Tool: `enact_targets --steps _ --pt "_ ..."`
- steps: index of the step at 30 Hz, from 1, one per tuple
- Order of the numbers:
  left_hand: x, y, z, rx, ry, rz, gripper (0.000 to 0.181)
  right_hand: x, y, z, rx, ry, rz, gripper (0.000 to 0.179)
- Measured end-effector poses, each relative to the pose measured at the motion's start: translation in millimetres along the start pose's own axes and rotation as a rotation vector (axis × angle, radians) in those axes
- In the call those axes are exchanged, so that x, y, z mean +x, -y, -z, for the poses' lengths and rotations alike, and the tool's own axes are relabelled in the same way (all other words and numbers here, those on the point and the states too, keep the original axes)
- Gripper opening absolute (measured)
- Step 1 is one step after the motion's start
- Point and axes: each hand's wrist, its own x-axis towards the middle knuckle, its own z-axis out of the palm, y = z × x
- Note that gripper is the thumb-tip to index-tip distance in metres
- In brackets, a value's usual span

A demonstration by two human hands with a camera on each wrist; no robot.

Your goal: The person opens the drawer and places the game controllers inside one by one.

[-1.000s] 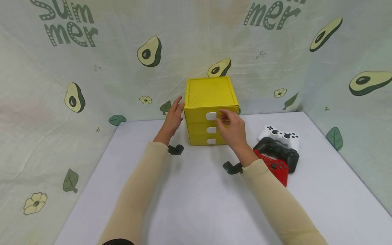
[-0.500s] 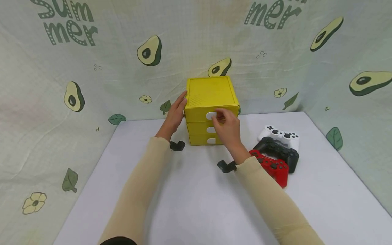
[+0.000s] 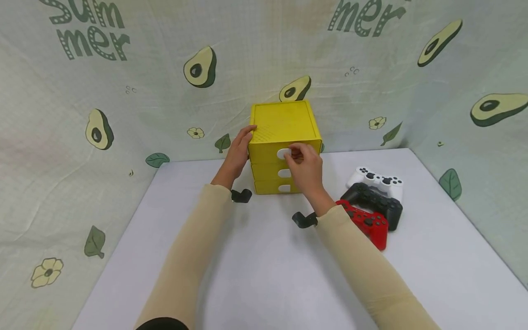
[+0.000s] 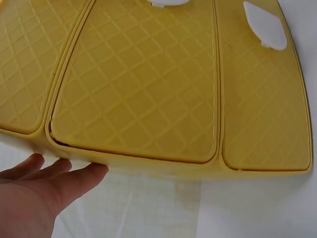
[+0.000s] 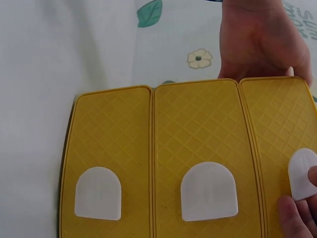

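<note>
A yellow box with three stacked drawers (image 3: pixel 285 120) stands at the back of the table, each drawer front bearing a white tab handle. My right hand (image 3: pixel 307 169) is at the top drawer, thumb and fingers pinching its handle (image 5: pixel 300 173). All three drawers look closed. Against the box's left side rests my left hand (image 3: pixel 237 156), its fingers fairly straight and one fingertip over the top edge. In the left wrist view the left fingers (image 4: pixel 81 179) lie along that side wall. The middle handle (image 5: pixel 209 191) and bottom handle (image 5: pixel 98 193) are untouched.
To the right of the box, a white game controller (image 3: pixel 377 179), a black one (image 3: pixel 373 201) and a red one (image 3: pixel 369 224) lie overlapping near the right forearm. A patterned cloth (image 3: pixel 144 91) hangs right behind the box. The white table (image 3: pixel 255 275) stretches in front.
My right hand has moved left onto the top drawer's handle and now pinches it. My left hand has moved in from beside the box to rest against its side. The controllers have stayed put.
</note>
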Motion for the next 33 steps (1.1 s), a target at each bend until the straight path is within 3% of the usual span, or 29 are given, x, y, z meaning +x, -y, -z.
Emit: enact_targets --steps 7,14,20,29,33 --pt "-1.6 -2.8 -5.1 0.003 -0.015 -0.005 0.037 6.3 -3 4 0.005 0.037 -0.066 0.023" --pt "-1.3 -3.7 -7.4 0.019 -0.036 -0.023 0.037 6.7 -6 4 0.024 0.008 -0.071 0.025" --pt "-4.7 -3.4 -9.0 0.001 -0.005 -0.003 0.038 -0.6 -6 2 0.063 -0.063 -0.092 0.022" --pt "-1.9 -1.4 -3.3 0.005 0.02 0.011 0.036 -2.2 -6 6 0.073 -0.046 -0.101 0.022" --pt "-16.3 -21.2 -2.9 0.041 0.045 0.042 0.041 -5.0 -6 10 0.078 -0.043 -0.08 0.022"
